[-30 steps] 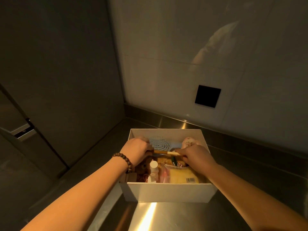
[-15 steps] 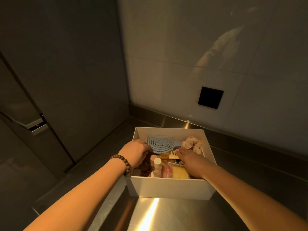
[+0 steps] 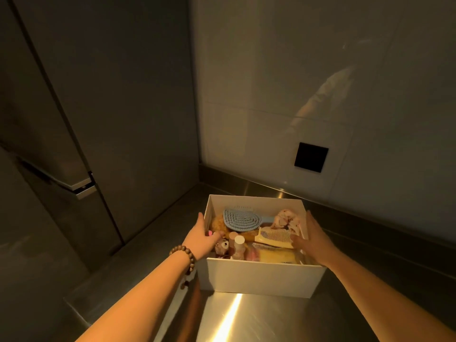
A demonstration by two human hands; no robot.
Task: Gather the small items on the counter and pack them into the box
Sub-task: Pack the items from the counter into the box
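The open white cardboard box (image 3: pixel 261 277) is seen on the steel desk (image 3: pixel 246 322), filled with a blue oval hairbrush (image 3: pixel 243 219) and a cream comb (image 3: pixel 275 236). Both hands have been drawn out to its sides since half a second ago: the left hand (image 3: pixel 199 239) and the right hand (image 3: pixel 313 239) are held with fingers spread wide, nothing gripped.

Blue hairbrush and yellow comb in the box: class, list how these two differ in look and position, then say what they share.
1. The hairbrush is pale blue with a rounded oval head; the comb is pale yellow, long and narrow.
2. The hairbrush lies toward the far side of the box; the comb lies nearer, beside the right hand.
3. The hairbrush shows curved rows of bristles; the comb shows one straight row of teeth.

Both lie on top of the other items inside the box.
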